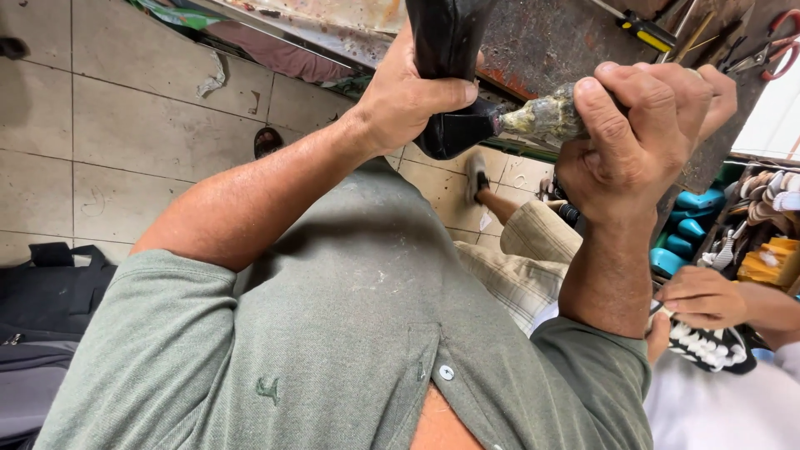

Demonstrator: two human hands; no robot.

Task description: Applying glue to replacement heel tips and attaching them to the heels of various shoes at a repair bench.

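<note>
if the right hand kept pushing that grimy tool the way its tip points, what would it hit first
Most likely the black shoe. The right hand grips a grimy tool whose tip points leftward at the shoe's heel end, held by the left hand. Tip and heel look touching, though depth is unclear.

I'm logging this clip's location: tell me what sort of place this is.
Probably a shoe-repair workshop. The left hand grips a black shoe, pliers lie on the worn workbench, and shoe soles fill a rack.
</note>
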